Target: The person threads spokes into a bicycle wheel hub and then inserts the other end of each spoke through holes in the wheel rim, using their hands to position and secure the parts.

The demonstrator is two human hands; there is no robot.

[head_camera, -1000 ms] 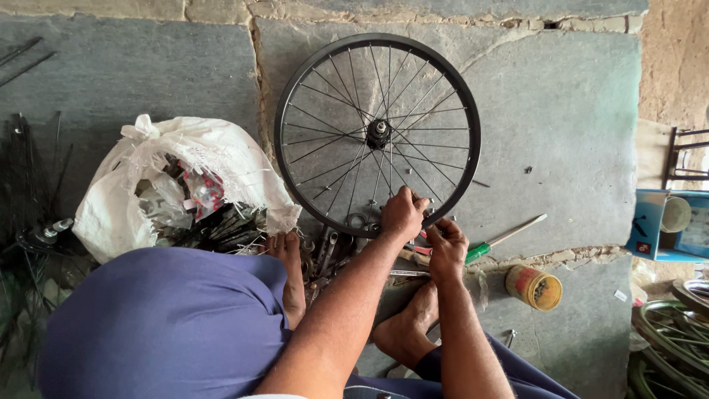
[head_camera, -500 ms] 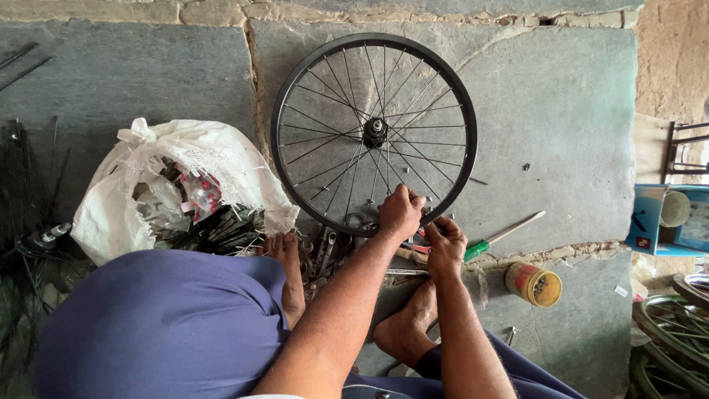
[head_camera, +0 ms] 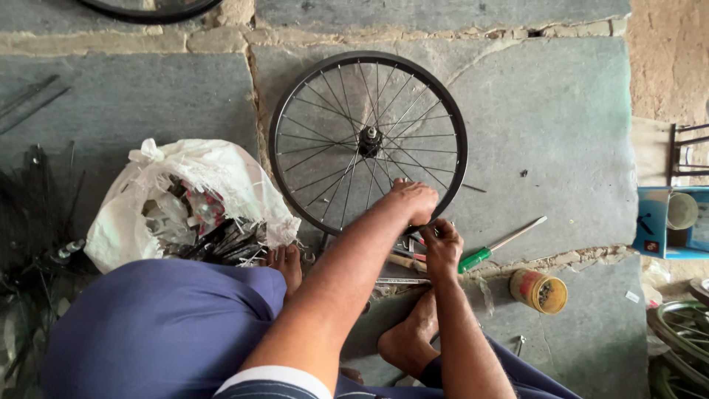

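Note:
A black-rimmed bicycle wheel [head_camera: 295, 111] with thin spokes and a hub lies flat on the stone slab in front of me. My left hand [head_camera: 413, 203] is closed over the near edge of its rim. Just below, my right hand [head_camera: 443, 250] pinches a small metal tool against the rim. What exactly sits between those fingers is hidden. My bare feet [head_camera: 405, 341] rest on the stone under my arms.
A green-handled screwdriver [head_camera: 493, 248] and other hand tools lie beside my right hand. A small open tin [head_camera: 543, 290] stands to the right. At the left are a white plastic bag of parts [head_camera: 125, 222] and loose spokes. A blue box [head_camera: 657, 222] and more rims sit at the right edge.
Both hands stay at the near rim of the wheel, with the left hand shifted slightly along it. The view has tilted a little.

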